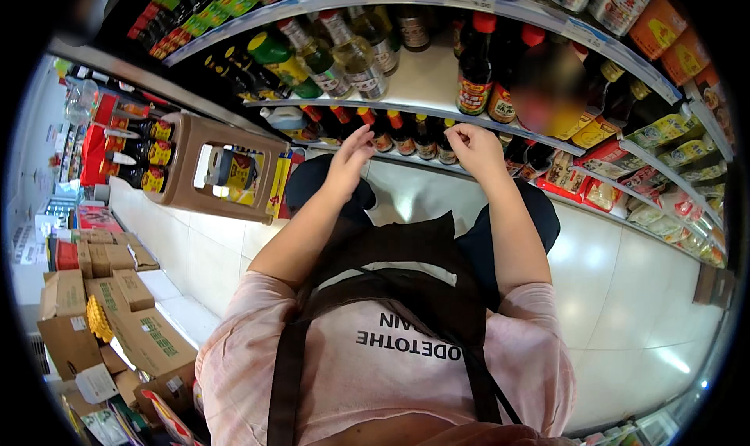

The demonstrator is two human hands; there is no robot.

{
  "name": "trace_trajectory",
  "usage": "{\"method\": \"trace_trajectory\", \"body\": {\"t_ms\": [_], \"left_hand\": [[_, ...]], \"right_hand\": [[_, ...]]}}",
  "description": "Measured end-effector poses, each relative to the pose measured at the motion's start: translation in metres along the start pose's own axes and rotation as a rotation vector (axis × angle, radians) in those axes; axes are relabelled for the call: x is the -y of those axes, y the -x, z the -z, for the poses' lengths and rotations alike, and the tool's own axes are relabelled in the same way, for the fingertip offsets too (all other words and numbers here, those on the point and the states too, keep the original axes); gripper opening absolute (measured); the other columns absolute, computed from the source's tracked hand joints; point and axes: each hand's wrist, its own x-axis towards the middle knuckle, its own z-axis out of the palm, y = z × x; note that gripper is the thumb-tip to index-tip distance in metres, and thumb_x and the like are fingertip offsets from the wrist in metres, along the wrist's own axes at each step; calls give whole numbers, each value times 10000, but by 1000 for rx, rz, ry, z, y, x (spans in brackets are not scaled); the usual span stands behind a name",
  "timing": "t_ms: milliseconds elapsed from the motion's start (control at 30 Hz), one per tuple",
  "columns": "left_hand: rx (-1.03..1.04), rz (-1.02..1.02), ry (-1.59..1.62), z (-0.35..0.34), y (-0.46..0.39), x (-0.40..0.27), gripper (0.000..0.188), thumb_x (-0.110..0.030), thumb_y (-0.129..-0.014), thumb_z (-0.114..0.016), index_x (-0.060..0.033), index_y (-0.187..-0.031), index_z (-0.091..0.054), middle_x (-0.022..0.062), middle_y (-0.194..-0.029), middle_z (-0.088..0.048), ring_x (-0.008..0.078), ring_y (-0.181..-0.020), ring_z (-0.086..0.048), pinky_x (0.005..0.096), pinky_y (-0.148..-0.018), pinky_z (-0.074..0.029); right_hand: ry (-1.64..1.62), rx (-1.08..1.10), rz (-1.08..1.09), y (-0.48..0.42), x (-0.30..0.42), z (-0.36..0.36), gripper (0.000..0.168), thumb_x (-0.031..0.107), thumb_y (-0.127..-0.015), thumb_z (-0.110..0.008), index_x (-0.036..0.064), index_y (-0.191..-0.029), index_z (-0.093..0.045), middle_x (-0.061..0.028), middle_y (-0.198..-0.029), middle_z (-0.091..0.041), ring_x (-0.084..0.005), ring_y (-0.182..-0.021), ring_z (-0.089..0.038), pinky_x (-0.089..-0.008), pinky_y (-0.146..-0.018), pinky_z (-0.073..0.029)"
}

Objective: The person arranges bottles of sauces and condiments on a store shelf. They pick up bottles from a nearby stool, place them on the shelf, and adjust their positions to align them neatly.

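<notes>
A row of small dark sauce bottles (404,141) with red and yellow caps stands on the bottom shelf before me. My left hand (350,163) is raised before the row, fingers extended and somewhat apart, with nothing visible in it. Its fingertips overlap a red-capped bottle in the picture. My right hand (476,148) has its fingers curled beside the yellow cap of a dark bottle (446,150) at the row's right. Whether those fingers touch the cap is not clear. On the shelf above are clear glass bottles (360,59) and a red-capped dark sauce bottle (476,71).
A brown plastic stool (228,126) stands at my left, with several dark bottles (140,153) on its top. Cardboard boxes (135,329) are piled further back on the left. Bagged goods (603,194) fill the low shelves at right. Pale floor tiles (586,305) lie around me.
</notes>
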Motion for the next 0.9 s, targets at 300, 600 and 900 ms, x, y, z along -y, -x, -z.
{"method": "trace_trajectory", "body": {"t_ms": [300, 600, 900], "left_hand": [[319, 751, -811, 92, 38, 9, 416, -418, -786, -519, -11, -746, -592, 49, -591, -571, 139, -435, -522, 256, -390, -387], [257, 654, -473, 102, 27, 28, 446, -427, -807, -501, -6, -680, -576, 83, -586, -588, 152, -402, -536, 262, -336, -376], [262, 722, -608, 121, 18, 43, 386, -379, -791, -508, -26, -670, -605, 65, -576, -596, 145, -437, -562, 271, -363, -428]], "right_hand": [[184, 478, -161, 64, -30, -74, 242, 300, -770, -543, 106, -869, -650, -130, -825, -636, -306, -785, -597, -379, -681, -470], [277, 1255, -360, 116, -172, -158, 382, 309, -794, -544, 100, -1111, -578, -167, -1074, -583, -317, -995, -544, -376, -834, -426], [457, 1354, -459, 137, -217, -186, 429, 350, -785, -550, 99, -1133, -563, -173, -1091, -574, -320, -1012, -535, -376, -849, -419]]}}
